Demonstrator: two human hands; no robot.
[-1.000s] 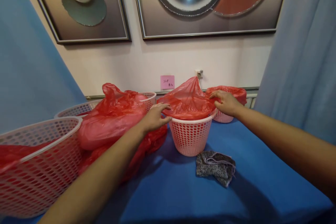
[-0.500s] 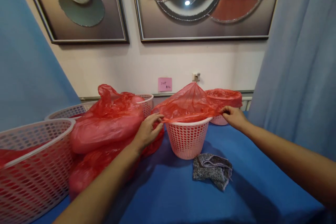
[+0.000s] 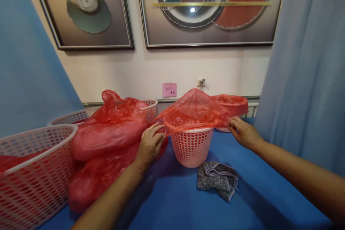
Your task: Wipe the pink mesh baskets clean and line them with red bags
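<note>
A thin red plastic bag point(image 3: 195, 109) is stretched over the top of a small pale pink perforated basket point(image 3: 192, 147), its middle peaking toward the wall. My left hand point(image 3: 151, 143) pinches the bag's near left edge beside the rim. At the near right edge, my right hand point(image 3: 242, 131) grips the plastic between thumb and fingers. The bag's front edge runs taut between both hands, slightly over the basket's front rim. In front of the basket, on the blue tablecloth point(image 3: 172, 201), lies a folded grey cloth point(image 3: 217, 180) with lilac edging.
Bulging red plastic bags point(image 3: 110, 140) are heaped left of the basket. Beyond them stand a large perforated basket point(image 3: 35, 176), another basket point(image 3: 72, 116) and a small basket point(image 3: 151, 109). A red-lined basket point(image 3: 230, 104) is at the back right. Blue curtains point(image 3: 304, 61) hang at both sides.
Both hands have drawn the bag's front edge outward and a little toward me, so it is wider and tauter over the basket. The view has tilted up slightly.
</note>
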